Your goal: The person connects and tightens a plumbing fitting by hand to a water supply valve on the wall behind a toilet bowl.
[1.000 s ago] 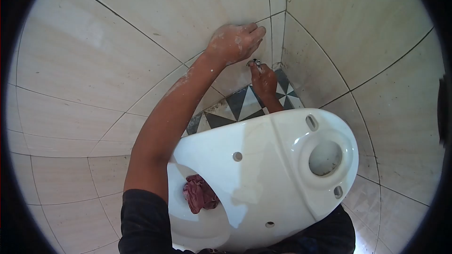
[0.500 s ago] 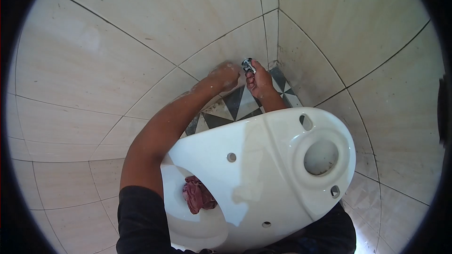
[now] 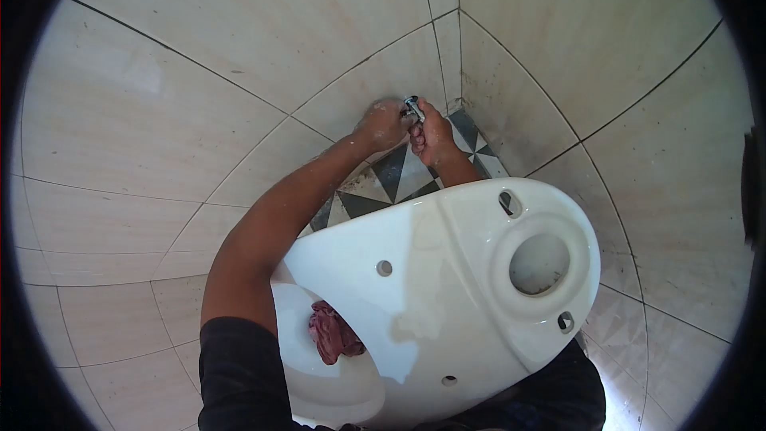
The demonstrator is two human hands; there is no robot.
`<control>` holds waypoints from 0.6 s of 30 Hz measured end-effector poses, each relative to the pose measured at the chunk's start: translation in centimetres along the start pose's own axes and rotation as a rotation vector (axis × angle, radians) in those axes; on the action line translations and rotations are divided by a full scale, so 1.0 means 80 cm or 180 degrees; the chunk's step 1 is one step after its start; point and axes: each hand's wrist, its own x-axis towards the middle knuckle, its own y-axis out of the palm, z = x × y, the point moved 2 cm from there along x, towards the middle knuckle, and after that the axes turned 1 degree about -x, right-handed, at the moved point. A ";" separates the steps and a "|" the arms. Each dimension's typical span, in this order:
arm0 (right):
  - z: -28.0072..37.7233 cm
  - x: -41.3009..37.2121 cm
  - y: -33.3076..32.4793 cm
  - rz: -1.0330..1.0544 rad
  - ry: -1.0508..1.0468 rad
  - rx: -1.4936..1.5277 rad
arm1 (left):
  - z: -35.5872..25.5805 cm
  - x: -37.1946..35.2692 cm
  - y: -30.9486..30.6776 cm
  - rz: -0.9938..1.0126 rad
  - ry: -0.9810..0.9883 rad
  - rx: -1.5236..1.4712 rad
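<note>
Pale, dark-jointed wall tiles meet in a corner beyond the ceramic toilet; black-and-white patterned floor tiles show between its far edge and the wall; a crumpled maroon cloth lies inside its bowl opening; its body stands between me and my work, hiding part of my right arm; just past its far edge, my right hand grips a chrome fitting, fingers curled around it; my left hand is right beside the fitting, its finger state too blurred to tell.

text: none legible | labels/brands: none | numbers: none | signs: none
</note>
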 end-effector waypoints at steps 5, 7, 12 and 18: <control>-0.001 0.000 -0.005 0.0119 0.0008 -0.0034 | 0.000 -0.004 0.005 -0.0420 0.0242 0.0529; 0.001 -0.005 -0.004 0.0078 0.0033 -0.0092 | 0.006 -0.004 0.008 -0.0409 0.0208 0.0516; -0.014 0.050 -0.014 -0.0951 -0.2233 -0.1698 | -0.005 -0.009 0.006 -0.0126 0.0229 0.1215; 0.002 -0.008 -0.026 -0.0638 -0.3502 -0.3191 | -0.012 -0.013 0.002 -0.0107 0.0247 0.1013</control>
